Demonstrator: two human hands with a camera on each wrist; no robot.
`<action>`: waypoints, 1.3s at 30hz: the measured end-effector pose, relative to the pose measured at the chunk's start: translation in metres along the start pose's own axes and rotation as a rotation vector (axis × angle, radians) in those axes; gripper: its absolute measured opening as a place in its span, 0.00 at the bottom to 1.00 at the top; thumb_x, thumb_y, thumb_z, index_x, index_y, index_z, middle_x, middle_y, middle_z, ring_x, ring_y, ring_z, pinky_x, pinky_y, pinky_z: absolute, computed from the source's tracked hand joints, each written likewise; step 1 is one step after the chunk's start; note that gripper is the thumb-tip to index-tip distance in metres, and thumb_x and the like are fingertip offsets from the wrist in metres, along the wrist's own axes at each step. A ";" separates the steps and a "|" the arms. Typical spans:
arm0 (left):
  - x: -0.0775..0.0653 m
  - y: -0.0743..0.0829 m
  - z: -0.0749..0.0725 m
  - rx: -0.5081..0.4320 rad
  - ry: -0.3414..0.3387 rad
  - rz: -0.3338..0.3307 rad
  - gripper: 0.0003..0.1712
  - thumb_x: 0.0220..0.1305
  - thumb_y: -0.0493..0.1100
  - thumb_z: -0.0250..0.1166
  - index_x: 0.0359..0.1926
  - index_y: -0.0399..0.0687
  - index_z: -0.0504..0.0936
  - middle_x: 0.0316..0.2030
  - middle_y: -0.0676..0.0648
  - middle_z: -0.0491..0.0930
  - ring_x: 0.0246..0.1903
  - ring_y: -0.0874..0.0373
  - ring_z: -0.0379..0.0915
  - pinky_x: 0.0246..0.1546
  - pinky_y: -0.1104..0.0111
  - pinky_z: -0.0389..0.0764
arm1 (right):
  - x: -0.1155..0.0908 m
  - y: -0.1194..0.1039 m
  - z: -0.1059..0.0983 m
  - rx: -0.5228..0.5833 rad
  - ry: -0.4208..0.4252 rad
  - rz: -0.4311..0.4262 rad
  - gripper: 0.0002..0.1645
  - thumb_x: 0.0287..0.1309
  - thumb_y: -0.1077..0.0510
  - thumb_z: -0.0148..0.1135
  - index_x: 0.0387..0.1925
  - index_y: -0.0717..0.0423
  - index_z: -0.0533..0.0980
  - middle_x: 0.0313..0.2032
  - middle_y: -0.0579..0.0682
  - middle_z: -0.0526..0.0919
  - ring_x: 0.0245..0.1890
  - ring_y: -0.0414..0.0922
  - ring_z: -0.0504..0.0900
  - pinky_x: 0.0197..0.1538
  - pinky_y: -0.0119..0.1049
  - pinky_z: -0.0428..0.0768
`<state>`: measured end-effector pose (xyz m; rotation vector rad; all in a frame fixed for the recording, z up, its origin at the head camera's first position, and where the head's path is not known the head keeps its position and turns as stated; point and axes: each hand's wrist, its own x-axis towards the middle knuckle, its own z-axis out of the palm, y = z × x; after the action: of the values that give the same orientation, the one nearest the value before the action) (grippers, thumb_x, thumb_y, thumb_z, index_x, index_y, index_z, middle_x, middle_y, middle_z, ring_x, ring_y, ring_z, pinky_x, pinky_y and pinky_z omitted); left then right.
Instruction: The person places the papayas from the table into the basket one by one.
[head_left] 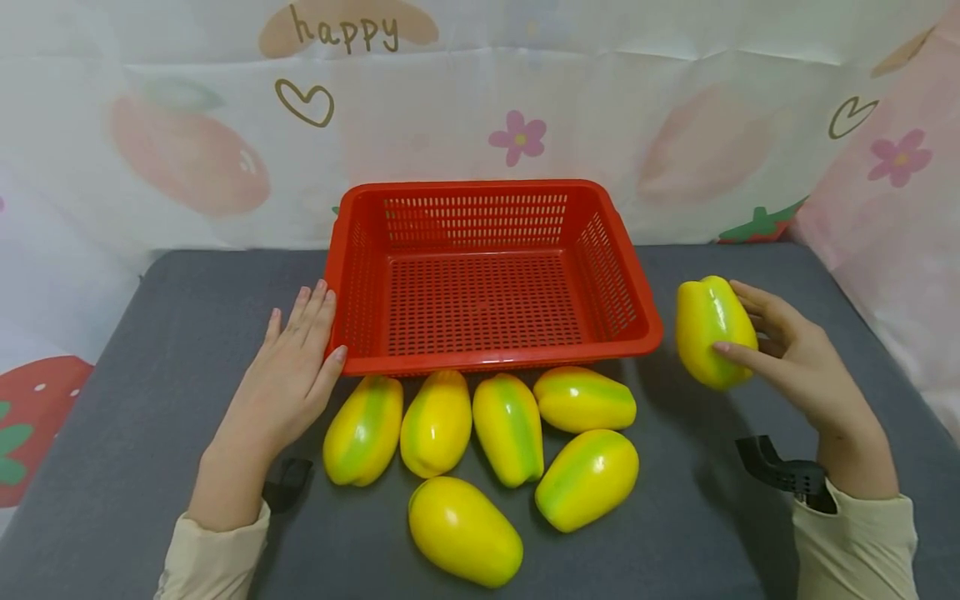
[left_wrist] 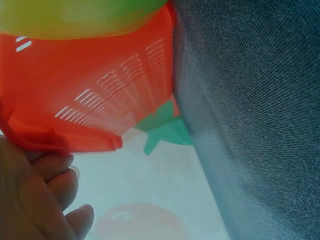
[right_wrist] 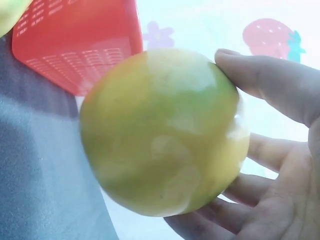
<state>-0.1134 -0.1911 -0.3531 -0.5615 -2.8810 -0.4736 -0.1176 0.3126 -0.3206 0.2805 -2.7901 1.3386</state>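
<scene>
My right hand (head_left: 802, 358) holds a yellow-green papaya (head_left: 712, 333) above the table, to the right of the red basket (head_left: 495, 362). Thumb and fingers lie on either side of this papaya (right_wrist: 165, 135) in the right wrist view. At the basket's left side, my left hand (head_left: 288, 379) rests with fairly straight fingers against the rim. The left wrist view has those fingertips (left_wrist: 57, 167) right at the basket's edge (left_wrist: 75, 147). No fruit shows inside the basket, whose mesh floor is visible.
Several more papayas lie on the grey table (head_left: 187, 333) in front of the basket, one papaya (head_left: 465, 532) nearest to me. A patterned cloth (head_left: 450, 108) hangs behind the table. Each wrist wears a black mount, such as the right mount (head_left: 783, 473).
</scene>
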 end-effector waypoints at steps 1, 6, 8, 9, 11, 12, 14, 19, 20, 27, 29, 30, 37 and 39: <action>0.000 0.000 0.000 0.000 0.000 0.000 0.36 0.72 0.47 0.46 0.73 0.35 0.43 0.73 0.39 0.40 0.72 0.47 0.32 0.68 0.49 0.35 | 0.000 -0.001 0.000 0.009 0.016 0.001 0.41 0.58 0.64 0.63 0.70 0.47 0.58 0.57 0.46 0.69 0.45 0.32 0.75 0.41 0.19 0.75; 0.000 0.001 0.000 -0.002 -0.003 -0.004 0.37 0.72 0.47 0.46 0.73 0.35 0.43 0.73 0.39 0.40 0.72 0.46 0.32 0.68 0.48 0.35 | -0.002 -0.004 0.000 0.048 0.088 -0.013 0.40 0.57 0.67 0.62 0.70 0.52 0.59 0.55 0.37 0.70 0.45 0.30 0.76 0.41 0.19 0.75; 0.000 0.001 -0.001 -0.001 -0.005 -0.006 0.37 0.72 0.47 0.45 0.73 0.35 0.43 0.73 0.39 0.40 0.72 0.46 0.32 0.68 0.48 0.35 | -0.003 -0.005 0.000 0.060 0.110 -0.019 0.40 0.57 0.68 0.62 0.70 0.53 0.59 0.56 0.37 0.70 0.45 0.30 0.76 0.42 0.18 0.75; 0.001 0.001 -0.001 -0.001 -0.006 -0.007 0.37 0.72 0.47 0.45 0.73 0.35 0.43 0.73 0.39 0.40 0.72 0.46 0.32 0.68 0.48 0.35 | -0.003 -0.005 0.000 0.067 0.118 -0.020 0.40 0.57 0.68 0.61 0.70 0.53 0.60 0.56 0.37 0.71 0.45 0.29 0.76 0.42 0.19 0.75; 0.000 0.001 -0.001 0.001 -0.006 -0.012 0.37 0.72 0.47 0.45 0.72 0.35 0.43 0.73 0.39 0.40 0.72 0.46 0.32 0.68 0.48 0.35 | -0.002 -0.007 0.000 0.099 0.129 -0.022 0.39 0.57 0.69 0.61 0.69 0.54 0.60 0.57 0.37 0.71 0.46 0.30 0.76 0.42 0.19 0.75; 0.000 0.001 -0.002 0.002 -0.006 -0.014 0.37 0.72 0.47 0.45 0.72 0.35 0.43 0.73 0.39 0.40 0.72 0.46 0.33 0.68 0.48 0.35 | -0.002 -0.007 0.000 0.116 0.135 -0.024 0.39 0.57 0.69 0.61 0.69 0.54 0.60 0.57 0.37 0.71 0.46 0.31 0.75 0.42 0.18 0.75; -0.001 0.001 -0.003 0.004 -0.006 -0.018 0.37 0.72 0.47 0.45 0.72 0.35 0.43 0.73 0.39 0.40 0.72 0.46 0.33 0.68 0.49 0.35 | -0.001 -0.008 0.000 0.163 0.148 -0.033 0.39 0.57 0.70 0.61 0.69 0.55 0.61 0.57 0.37 0.72 0.46 0.33 0.76 0.42 0.18 0.75; -0.001 0.002 -0.003 -0.003 -0.004 -0.025 0.37 0.72 0.46 0.45 0.72 0.35 0.43 0.73 0.39 0.40 0.72 0.46 0.32 0.68 0.48 0.35 | 0.001 -0.011 0.002 0.292 0.195 -0.083 0.37 0.54 0.73 0.61 0.66 0.57 0.64 0.56 0.39 0.74 0.48 0.37 0.75 0.45 0.18 0.73; -0.001 0.002 -0.002 -0.005 -0.005 -0.025 0.37 0.72 0.47 0.45 0.72 0.35 0.43 0.73 0.39 0.40 0.72 0.46 0.32 0.68 0.48 0.35 | 0.001 -0.011 0.002 0.320 0.202 -0.091 0.37 0.54 0.74 0.61 0.66 0.58 0.65 0.56 0.40 0.75 0.48 0.38 0.75 0.45 0.18 0.73; 0.001 0.005 -0.002 -0.004 -0.011 -0.022 0.36 0.73 0.48 0.44 0.72 0.35 0.43 0.73 0.39 0.40 0.72 0.46 0.32 0.68 0.48 0.35 | 0.001 -0.022 0.005 0.492 0.184 -0.123 0.35 0.54 0.76 0.59 0.65 0.59 0.67 0.56 0.43 0.76 0.50 0.40 0.74 0.47 0.19 0.73; 0.001 0.006 -0.002 0.003 -0.009 -0.024 0.36 0.72 0.47 0.44 0.72 0.35 0.43 0.73 0.38 0.41 0.72 0.46 0.32 0.68 0.48 0.35 | 0.004 -0.028 0.007 0.491 0.165 -0.125 0.35 0.54 0.75 0.59 0.65 0.59 0.66 0.57 0.43 0.75 0.50 0.40 0.74 0.47 0.19 0.73; 0.001 0.006 -0.003 0.004 -0.009 -0.025 0.36 0.72 0.47 0.45 0.72 0.34 0.43 0.73 0.38 0.41 0.72 0.46 0.32 0.68 0.48 0.36 | 0.005 -0.032 0.008 0.484 0.156 -0.127 0.35 0.55 0.75 0.59 0.65 0.58 0.66 0.58 0.44 0.75 0.51 0.41 0.73 0.48 0.19 0.73; 0.002 0.006 -0.002 -0.002 -0.018 -0.034 0.37 0.72 0.47 0.45 0.72 0.35 0.42 0.73 0.39 0.40 0.72 0.46 0.32 0.68 0.48 0.35 | 0.021 -0.055 0.021 0.387 0.081 -0.143 0.36 0.56 0.71 0.60 0.67 0.55 0.64 0.59 0.45 0.73 0.50 0.41 0.74 0.47 0.21 0.74; 0.001 0.006 -0.002 -0.006 -0.020 -0.037 0.37 0.72 0.48 0.44 0.73 0.35 0.42 0.73 0.39 0.40 0.72 0.46 0.32 0.68 0.48 0.35 | 0.027 -0.060 0.025 0.352 0.059 -0.150 0.37 0.57 0.70 0.61 0.67 0.55 0.64 0.59 0.45 0.72 0.51 0.40 0.74 0.47 0.21 0.75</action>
<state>-0.1121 -0.1861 -0.3497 -0.5182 -2.9145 -0.4851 -0.1322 0.2525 -0.2872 0.4416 -2.4179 1.7589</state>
